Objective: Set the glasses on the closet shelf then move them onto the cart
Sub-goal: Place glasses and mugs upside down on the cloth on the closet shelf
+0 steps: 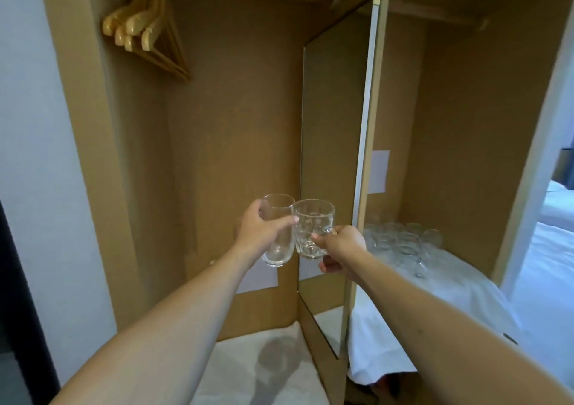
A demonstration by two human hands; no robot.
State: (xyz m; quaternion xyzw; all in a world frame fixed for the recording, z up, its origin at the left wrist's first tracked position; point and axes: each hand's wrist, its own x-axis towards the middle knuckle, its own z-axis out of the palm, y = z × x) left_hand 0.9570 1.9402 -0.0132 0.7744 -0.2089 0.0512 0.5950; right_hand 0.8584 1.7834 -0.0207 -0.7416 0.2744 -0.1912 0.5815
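My left hand (259, 233) grips a tall clear glass (277, 243) around its side. Beside it, my right hand (341, 250) holds a clear dimpled glass mug (311, 229) by its handle. The two glasses touch at their rims, raised in front of the open closet. The closet shelf (248, 370) lies below my arms under a white cloth. To the right, several clear glasses (403, 243) stand grouped on a white-cloth surface (450, 299), seen past the closet's side panel.
A mirror panel (332, 168) stands on edge on the closet's right side wall. Wooden hangers (146, 31) hang at the upper left. A bed with white sheets (556, 249) shows at the far right. A white wall (34, 156) is on the left.
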